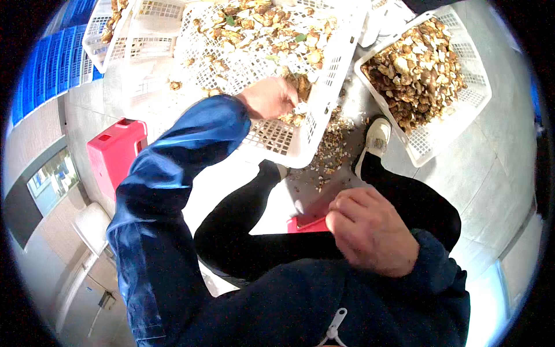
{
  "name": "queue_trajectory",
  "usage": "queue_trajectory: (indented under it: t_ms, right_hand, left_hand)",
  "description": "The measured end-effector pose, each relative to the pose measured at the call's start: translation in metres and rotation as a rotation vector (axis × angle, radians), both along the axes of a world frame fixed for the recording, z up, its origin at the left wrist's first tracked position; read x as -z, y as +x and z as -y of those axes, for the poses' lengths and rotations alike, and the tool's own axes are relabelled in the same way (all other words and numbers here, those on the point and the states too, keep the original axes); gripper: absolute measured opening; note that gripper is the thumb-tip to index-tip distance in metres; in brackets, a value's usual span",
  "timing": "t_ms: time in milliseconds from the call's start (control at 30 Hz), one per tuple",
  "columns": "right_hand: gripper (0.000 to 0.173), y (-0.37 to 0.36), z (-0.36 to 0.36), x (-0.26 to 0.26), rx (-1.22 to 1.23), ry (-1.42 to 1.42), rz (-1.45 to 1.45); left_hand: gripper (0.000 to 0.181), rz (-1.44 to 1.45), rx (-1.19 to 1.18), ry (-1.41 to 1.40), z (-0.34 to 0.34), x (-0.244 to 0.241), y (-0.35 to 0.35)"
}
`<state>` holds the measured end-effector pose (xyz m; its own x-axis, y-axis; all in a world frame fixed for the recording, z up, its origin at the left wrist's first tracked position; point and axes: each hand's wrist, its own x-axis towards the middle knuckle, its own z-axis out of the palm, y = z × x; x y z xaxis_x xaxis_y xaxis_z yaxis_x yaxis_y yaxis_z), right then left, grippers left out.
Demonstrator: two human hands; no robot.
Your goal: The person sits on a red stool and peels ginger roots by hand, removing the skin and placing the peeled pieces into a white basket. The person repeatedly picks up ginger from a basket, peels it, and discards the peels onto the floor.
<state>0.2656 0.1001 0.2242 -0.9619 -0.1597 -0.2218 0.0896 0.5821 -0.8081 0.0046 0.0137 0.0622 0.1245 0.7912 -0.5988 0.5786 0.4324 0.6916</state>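
My left hand reaches into a large white plastic basket in front of me. Its fingers are at a brown mushroom clump near the basket's right side. The fingertips are partly hidden and washed out by glare, so a grip is unclear. More brown and pale mushrooms lie scattered over the far part of the mesh bottom, with a few green leaves among them. Above my lap, my right hand has its fingers curled in. No object shows in it, though the palm side is hidden.
At the right stands another white basket, heaped with mushrooms. Mushroom scraps litter the floor between the baskets, beside my shoe. A red plastic stool is at the left, with blue crates behind it.
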Motion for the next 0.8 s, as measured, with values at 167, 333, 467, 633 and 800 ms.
queue_trajectory:
  t_ms: [167,333,467,633,800]
  right_hand:
    - [0.017,-0.005,0.000,0.000,0.035,0.005,0.042]
    - [0.018,-0.010,-0.005,-0.006,-0.009,0.002,0.059]
    - [0.017,-0.007,-0.004,-0.001,0.051,0.000,0.066]
    - [0.016,-0.008,-0.002,-0.002,0.042,-0.031,0.068]
    - [0.017,-0.013,-0.004,-0.002,0.065,0.015,0.091]
  left_hand:
    - [0.028,-0.363,0.456,-0.013,-0.006,0.034,0.045]
    - [0.031,-0.224,0.260,0.027,0.002,0.038,0.033]
    - [0.021,0.419,-0.343,-0.189,0.014,0.036,-0.022]
    - [0.025,0.865,-0.717,-0.062,0.012,0.026,-0.040]
    - [0.031,0.982,-0.697,-0.001,0.007,-0.003,-0.030]
